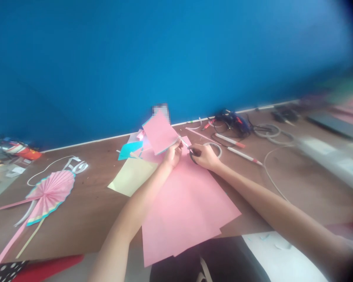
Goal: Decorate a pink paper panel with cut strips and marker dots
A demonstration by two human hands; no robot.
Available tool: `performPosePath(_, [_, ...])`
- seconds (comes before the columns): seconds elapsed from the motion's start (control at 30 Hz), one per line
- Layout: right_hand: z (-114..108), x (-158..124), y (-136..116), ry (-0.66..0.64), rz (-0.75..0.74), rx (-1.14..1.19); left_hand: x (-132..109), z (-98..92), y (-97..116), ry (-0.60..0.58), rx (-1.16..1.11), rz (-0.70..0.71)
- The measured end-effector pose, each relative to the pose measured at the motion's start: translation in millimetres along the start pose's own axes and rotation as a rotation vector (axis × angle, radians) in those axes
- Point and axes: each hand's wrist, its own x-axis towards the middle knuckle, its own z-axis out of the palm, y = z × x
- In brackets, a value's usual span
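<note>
My left hand (173,154) pinches a small pink paper piece with a teal edge (159,132), raised above the table. My right hand (201,156) holds black-handled scissors (191,152), and their thin metal blades reach toward the paper near my left fingers. Beneath my forearms lie large pink paper sheets (185,211). A pale yellow sheet (131,176) lies left of them, and a teal paper scrap (128,150) sits behind my left hand.
A pleated pink paper fan (50,192) with ribbon strips lies on the brown table (91,211) at left. Behind my right hand are a blue glue gun with cords (232,122), white glue sticks (244,156) and a tape roll (213,149). A blue wall backs the table.
</note>
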Motion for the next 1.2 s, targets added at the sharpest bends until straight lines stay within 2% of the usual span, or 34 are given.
performPosePath(0.13, [0,0,1,0.005,-0.011,-0.005,-2,0.6,0,-0.008,0.024,0.002])
performPosePath(0.37, [2,0,2,0.046,-0.016,0.039,-5,5.1,0,0.096,0.097,-0.068])
performPosePath(0.57, [3,0,4,0.049,-0.016,0.015,-7,9.5,1,0.186,0.019,-0.077])
performPosePath(0.93, [3,0,4,0.058,-0.027,-0.004,-5,9.7,1,0.14,0.023,-0.072])
performPosePath(1.2, [5,0,6,0.068,-0.031,-0.014,-6,10.5,1,0.212,-0.034,-0.101])
